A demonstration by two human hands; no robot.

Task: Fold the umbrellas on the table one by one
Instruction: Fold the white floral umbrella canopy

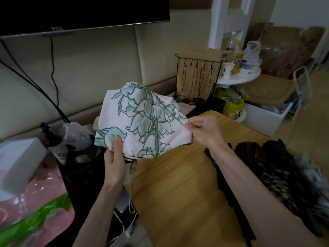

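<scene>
Floral umbrella (142, 122) held in the air over the far-left edge of the wooden table (178, 184), canopy loose.
Long axis near upright: tip points up and away, white handle points down into the left hand (115, 163). Left fingers curl round the handle, thumb pressed flat on the canopy's lower-left hem just above them. Right hand (204, 131) pinches the right hem between thumb and forefinger; other fingers loosely curled behind. A dark pile (276, 166) lies on the table, right of the right wrist.
</scene>
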